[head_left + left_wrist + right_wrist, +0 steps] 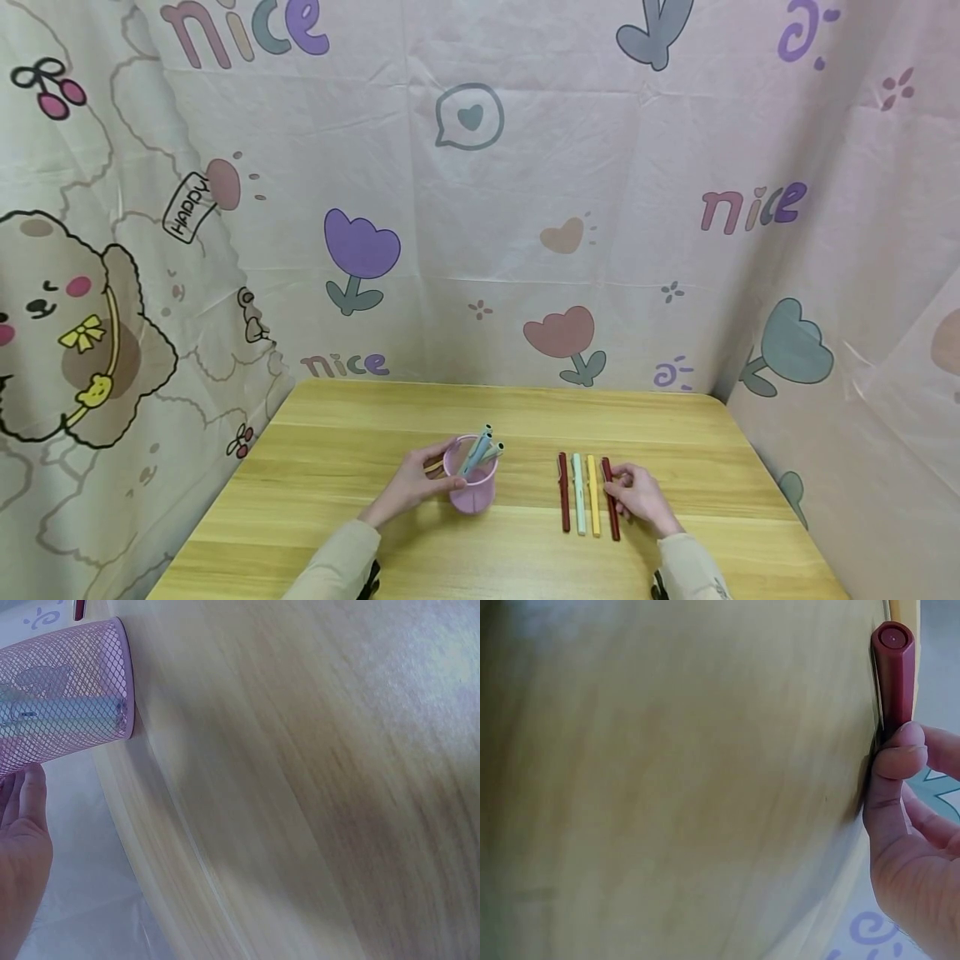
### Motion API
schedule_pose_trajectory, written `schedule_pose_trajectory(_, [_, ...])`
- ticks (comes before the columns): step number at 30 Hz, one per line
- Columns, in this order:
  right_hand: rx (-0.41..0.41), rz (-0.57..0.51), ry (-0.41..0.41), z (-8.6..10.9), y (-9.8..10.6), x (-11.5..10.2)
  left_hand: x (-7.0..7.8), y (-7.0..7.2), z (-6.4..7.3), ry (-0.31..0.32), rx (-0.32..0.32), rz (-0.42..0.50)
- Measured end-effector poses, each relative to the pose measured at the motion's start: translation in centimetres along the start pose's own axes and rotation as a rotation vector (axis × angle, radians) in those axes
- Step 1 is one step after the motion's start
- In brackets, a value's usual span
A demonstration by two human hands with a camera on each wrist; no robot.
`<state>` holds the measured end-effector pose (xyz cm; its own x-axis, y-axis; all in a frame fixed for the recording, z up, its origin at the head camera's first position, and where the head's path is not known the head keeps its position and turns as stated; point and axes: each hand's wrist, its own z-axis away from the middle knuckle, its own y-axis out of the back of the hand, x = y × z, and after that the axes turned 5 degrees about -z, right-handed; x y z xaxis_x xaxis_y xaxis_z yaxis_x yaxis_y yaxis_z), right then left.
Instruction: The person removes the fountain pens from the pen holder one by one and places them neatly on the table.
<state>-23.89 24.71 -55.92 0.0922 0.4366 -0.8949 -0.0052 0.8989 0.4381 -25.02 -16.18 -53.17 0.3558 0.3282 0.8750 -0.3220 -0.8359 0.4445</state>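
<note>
Your left hand [412, 485] gripped the pink cup [474, 500], seemingly to steady it, while your right hand [642, 497], right of the cup, pinched the farthest dark red pen [614, 522].

An open stretch of pale wooden surface [528, 479] lets a hand pass between the pink mesh cup [474, 500] in my left fingers [435, 451] and four slim red, mint and yellow pens [579, 496]. Narrow gaps part the pens; my right fingers [621, 490] block the row's right end.
</note>
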Motion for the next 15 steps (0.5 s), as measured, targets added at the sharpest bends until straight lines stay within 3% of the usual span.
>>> schedule_pose_trajectory(15, [0.001,-0.004,-0.024,0.01,-0.19,-0.40,0.07,0.04,0.02,-0.012,-0.005,0.005])
